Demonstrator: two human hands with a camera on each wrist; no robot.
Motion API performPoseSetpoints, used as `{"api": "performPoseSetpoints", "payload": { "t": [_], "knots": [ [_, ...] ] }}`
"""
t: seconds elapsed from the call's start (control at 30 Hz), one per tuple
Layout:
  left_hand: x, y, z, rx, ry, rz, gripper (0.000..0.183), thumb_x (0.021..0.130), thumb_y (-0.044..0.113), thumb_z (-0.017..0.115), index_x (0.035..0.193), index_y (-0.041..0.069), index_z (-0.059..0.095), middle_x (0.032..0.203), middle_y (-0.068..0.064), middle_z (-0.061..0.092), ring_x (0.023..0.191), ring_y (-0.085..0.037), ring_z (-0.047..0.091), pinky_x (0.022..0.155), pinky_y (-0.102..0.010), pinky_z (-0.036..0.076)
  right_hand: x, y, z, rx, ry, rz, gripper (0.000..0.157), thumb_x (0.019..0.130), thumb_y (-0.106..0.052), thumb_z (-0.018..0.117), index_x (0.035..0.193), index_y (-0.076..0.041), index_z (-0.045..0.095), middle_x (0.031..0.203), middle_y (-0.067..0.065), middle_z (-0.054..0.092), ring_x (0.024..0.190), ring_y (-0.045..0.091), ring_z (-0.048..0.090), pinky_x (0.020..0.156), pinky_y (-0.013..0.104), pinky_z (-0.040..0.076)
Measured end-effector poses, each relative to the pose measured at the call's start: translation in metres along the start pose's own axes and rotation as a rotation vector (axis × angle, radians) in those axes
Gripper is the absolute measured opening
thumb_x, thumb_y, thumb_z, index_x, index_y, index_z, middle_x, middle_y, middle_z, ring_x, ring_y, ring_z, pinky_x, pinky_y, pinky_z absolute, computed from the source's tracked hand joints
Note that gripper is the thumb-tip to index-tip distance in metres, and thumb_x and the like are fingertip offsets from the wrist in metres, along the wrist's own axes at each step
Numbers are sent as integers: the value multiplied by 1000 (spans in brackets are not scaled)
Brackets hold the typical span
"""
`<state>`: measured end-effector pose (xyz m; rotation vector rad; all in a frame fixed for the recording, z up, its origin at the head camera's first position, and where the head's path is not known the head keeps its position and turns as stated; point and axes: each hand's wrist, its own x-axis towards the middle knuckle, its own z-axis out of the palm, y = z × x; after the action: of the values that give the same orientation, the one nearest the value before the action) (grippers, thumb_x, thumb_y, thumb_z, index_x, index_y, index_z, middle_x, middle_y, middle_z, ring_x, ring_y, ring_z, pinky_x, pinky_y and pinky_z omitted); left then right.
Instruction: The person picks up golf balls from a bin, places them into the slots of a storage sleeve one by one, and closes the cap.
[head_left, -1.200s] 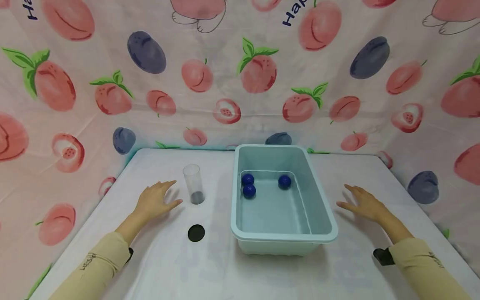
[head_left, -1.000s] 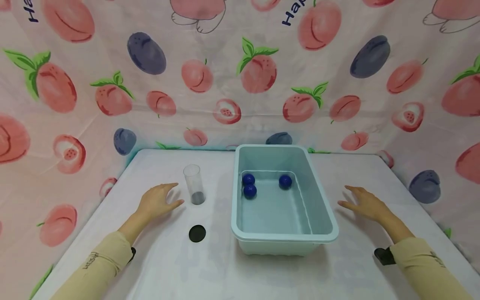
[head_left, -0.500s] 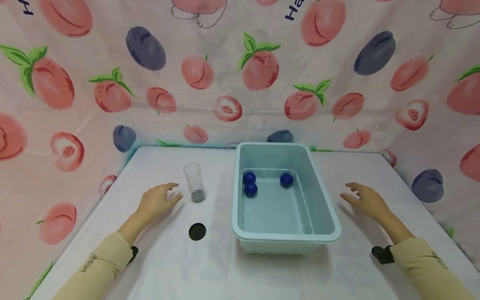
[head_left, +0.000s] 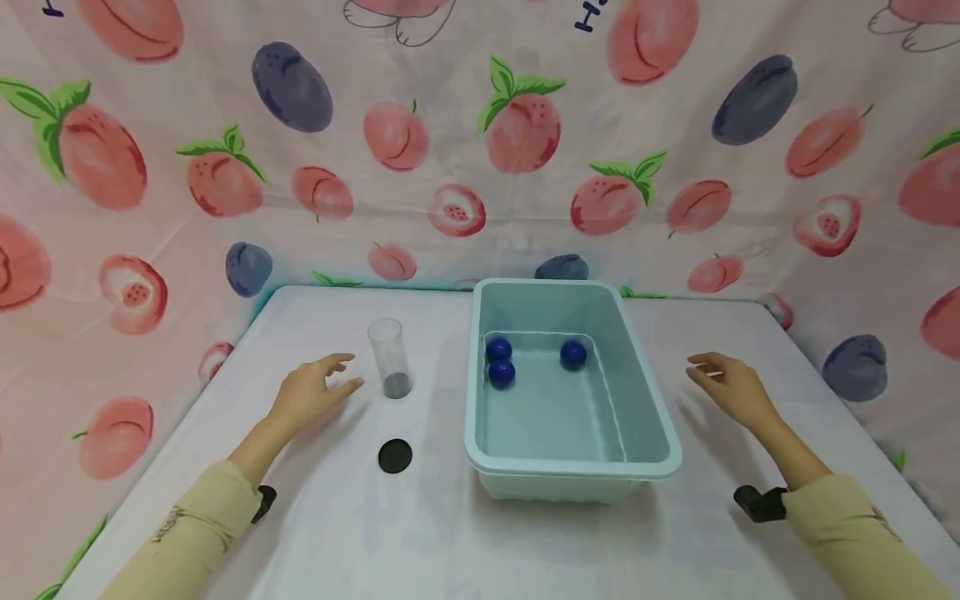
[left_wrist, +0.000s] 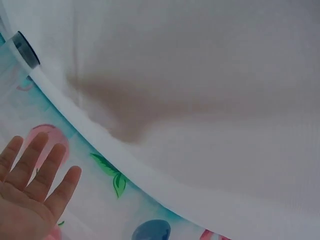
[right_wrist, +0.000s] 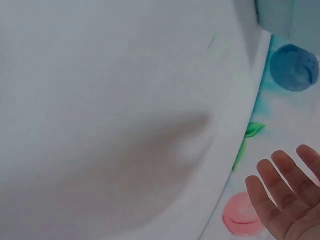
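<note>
A clear cylinder (head_left: 390,354) with a dark grey base stands upright on the white table, its top uncovered. My left hand (head_left: 309,393) hovers just left of it, fingers relaxed and apart, holding nothing. In the left wrist view the cylinder's dark base (left_wrist: 26,50) shows at the upper left, beyond the spread fingers (left_wrist: 36,165). Nearer the front lies a flat black disc (head_left: 395,456). A pale blue plastic tub (head_left: 573,468) holds three dark blue balls (head_left: 502,372) toward its far end. To the tub's right my right hand (head_left: 731,387) hangs over the table, relaxed, with nothing in it.
The white table (head_left: 345,533) runs back to a fruit-print curtain (head_left: 465,125), which also hangs along both sides. In the right wrist view a corner of the tub (right_wrist: 287,20) appears at the upper right. Black bands sit at both wrists.
The view has tipped slightly, so the table and its things sit a little higher. The fingers of my right hand have bent slightly inward. The cylinder, disc, tub and balls stay put.
</note>
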<state>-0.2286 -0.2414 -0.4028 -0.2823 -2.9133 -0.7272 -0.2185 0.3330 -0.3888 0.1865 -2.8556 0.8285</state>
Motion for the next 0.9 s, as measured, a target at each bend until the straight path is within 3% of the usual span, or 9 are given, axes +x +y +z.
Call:
{"api": "performPoseSetpoints", "payload": {
  "t": [0.07,0.2,0.3,0.4,0.47,0.7,0.9],
  "knots": [
    [1,0,0,-38,12,4,52,87,34,65,129,5,54,115,-22,65,107,-42,60,89,-59,44,0,-4,-2,52,14,11,36,97,-18,52,118,11,56,107,35,61,87,40,66,67,39,58],
    [5,2,3,-107,33,10,56,87,34,67,132,5,52,117,-22,65,108,-42,60,92,-58,45,-2,-8,-5,202,23,35,39,98,-19,50,121,12,53,108,35,61,76,1,63,61,17,54],
    [7,5,5,-151,42,-3,59,86,33,68,133,5,50,119,-22,63,110,-41,60,94,-57,44,-2,-10,-7,317,10,46,42,98,-19,48,123,14,49,98,13,68,75,-15,55,62,13,53],
    [11,10,6,-214,50,-19,62,84,33,70,136,5,47,123,-23,61,114,-42,57,96,-56,44,-1,-15,-10,407,7,46,44,99,-21,48,124,15,46,88,-19,62,76,-14,58,64,14,54],
    [13,14,7,-263,51,-22,65,84,31,71,138,5,45,125,-25,59,116,-42,55,97,-56,43,-1,-19,-12,448,11,50,44,99,-23,48,123,13,47,85,-30,57,77,-13,59,64,14,54],
    [19,23,13,-454,24,-52,76,81,23,74,145,8,34,138,-26,47,127,-43,45,103,-55,39,-1,-35,-16,555,20,71,15,98,-27,50,110,-21,55,87,-27,60,80,-10,62,66,16,55],
    [25,32,16,-563,21,-69,79,82,14,73,147,8,29,143,-28,38,131,-44,40,105,-57,36,1,-47,-22,658,-18,117,11,97,-28,51,108,-27,55,89,-25,63,81,-7,64,68,16,55]
  ]
}}
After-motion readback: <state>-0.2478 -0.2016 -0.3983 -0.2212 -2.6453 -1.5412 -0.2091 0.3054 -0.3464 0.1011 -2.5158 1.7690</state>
